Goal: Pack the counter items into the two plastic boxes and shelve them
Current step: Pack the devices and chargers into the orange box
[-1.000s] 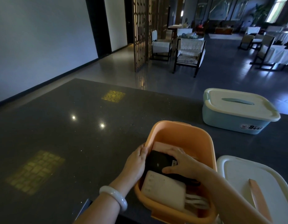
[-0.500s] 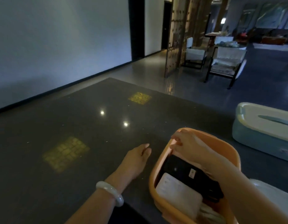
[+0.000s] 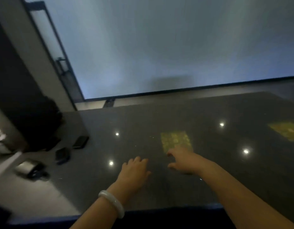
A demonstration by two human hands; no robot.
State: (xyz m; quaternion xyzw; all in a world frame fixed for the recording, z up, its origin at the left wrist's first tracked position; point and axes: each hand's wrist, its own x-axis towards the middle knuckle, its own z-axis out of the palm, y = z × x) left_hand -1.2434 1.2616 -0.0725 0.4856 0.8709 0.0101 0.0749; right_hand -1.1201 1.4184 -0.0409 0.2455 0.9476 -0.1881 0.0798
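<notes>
Nearest, at the counter's [image 3: 159, 187] front edge: two bare forearms, a pale bangle [image 3: 112, 202] on the left wrist. Left hand [image 3: 134, 169] palm-down over the dark stone, fingers loosely together and slightly curled, gripping nothing. Right hand [image 3: 182, 161] just beyond, beside it, fingers spread with thumb apart, also empty; whether touching the surface, cannot tell. Both likely freed for the next pickup. No boxes in view. Farther left, toward the counter's left edge, the unpacked items, blurred: a silvery gadget [image 3: 25, 167] with a dark cord, a small dark case [image 3: 62, 155], a flat dark slab like a phone [image 3: 81, 142], and behind them a large black bag [image 3: 43, 123], probably dropped there in a loose cluster. Well out of reach; a leftward stretch needed. Beyond, a plain grey wall.
</notes>
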